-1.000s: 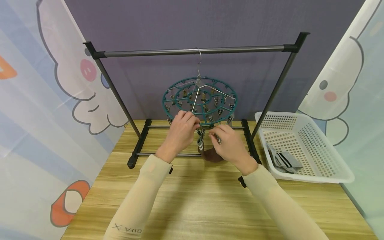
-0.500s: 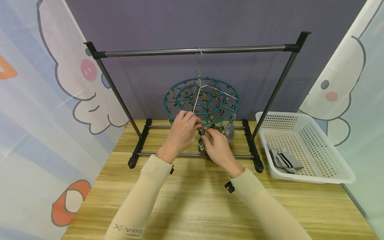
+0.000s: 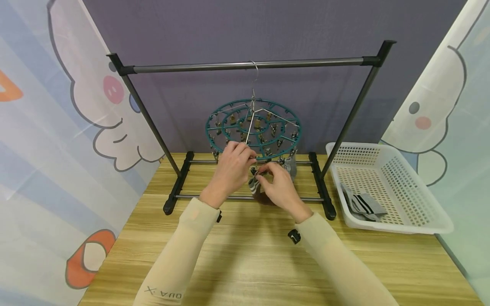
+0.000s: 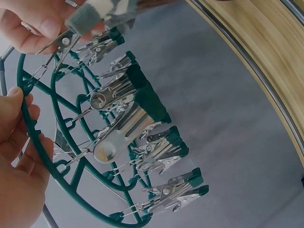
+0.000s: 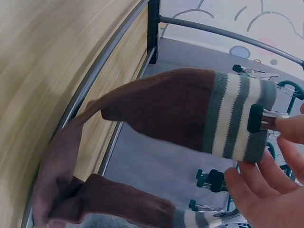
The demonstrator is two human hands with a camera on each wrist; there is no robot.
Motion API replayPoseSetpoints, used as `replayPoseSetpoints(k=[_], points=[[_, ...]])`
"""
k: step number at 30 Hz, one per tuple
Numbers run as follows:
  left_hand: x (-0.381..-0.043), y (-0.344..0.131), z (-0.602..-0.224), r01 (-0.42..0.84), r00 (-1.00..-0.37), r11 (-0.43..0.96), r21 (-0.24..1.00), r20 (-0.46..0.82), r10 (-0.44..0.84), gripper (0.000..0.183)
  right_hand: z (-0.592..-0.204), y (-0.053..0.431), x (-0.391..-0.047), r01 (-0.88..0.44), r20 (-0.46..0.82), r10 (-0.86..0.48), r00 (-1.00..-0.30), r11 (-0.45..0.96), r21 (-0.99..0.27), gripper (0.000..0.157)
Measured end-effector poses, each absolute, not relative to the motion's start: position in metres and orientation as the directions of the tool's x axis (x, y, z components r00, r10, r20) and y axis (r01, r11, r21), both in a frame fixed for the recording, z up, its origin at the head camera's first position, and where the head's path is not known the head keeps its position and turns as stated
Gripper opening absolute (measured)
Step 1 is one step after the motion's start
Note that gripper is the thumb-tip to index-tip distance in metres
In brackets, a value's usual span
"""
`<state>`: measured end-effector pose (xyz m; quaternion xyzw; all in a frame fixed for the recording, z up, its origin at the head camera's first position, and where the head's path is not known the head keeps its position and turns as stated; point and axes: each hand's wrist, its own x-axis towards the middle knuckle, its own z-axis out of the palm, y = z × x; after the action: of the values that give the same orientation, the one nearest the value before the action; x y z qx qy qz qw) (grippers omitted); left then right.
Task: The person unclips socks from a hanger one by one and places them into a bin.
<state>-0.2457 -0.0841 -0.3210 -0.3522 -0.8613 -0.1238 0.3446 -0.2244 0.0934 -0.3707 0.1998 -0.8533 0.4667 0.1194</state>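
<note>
My left hand point(image 3: 232, 168) grips the front rim of a round teal drying hanger point(image 4: 66, 189), fingers curled round the ring. Just right of it, my right hand point(image 3: 281, 187) pinches a metal clip point(image 5: 256, 118) with teal tips. The clip sits on the green-and-white striped cuff of a brown sock point(image 5: 171, 107). In the right wrist view, my thumb presses the clip while fingers lie under the cuff. A second brown striped sock point(image 5: 126, 197) stretches along the bottom of that view, partly cut off.
The hanger hooks over the top bar point(image 3: 191, 67) of a dark metal rack. Several other clips point(image 4: 164, 192) dangle below the ring, and a grey sock point(image 3: 292, 166) hangs at its right. A white basket point(image 3: 436, 221) on the right holds grey striped socks point(image 3: 369, 205).
My right hand has moved left, closer to my left hand, and now works at the sock cuff. The hanger sways slightly. My left hand stays on the rim.
</note>
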Motion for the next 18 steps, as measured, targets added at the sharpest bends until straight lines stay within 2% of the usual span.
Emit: replayPoseSetpoints(k=[4,9,14,18], points=[[-0.246,-0.085,-0.321,0.696,-0.507,0.717,-0.035,0.683,0.526,0.006,-0.374,0.096,-0.226,-0.431,0.372,-0.219,-0.902,0.479,-0.764,0.021],[-0.244,-0.087,-0.324,0.706,-0.496,0.708,-0.026,0.695,0.520,0.005,-0.376,0.098,-0.226,-0.383,0.316,-0.217,-0.923,0.494,-0.780,0.017],[-0.237,-0.091,-0.330,0.706,-0.495,0.708,0.020,0.728,0.474,0.012,-0.375,0.100,-0.224,-0.378,0.304,-0.225,-0.926,0.487,-0.787,0.017],[-0.226,-0.095,-0.339,0.716,-0.438,0.695,0.064,0.817,0.375,0.017,-0.374,0.101,-0.221,-0.396,0.320,-0.235,-0.918,0.494,-0.774,0.018]])
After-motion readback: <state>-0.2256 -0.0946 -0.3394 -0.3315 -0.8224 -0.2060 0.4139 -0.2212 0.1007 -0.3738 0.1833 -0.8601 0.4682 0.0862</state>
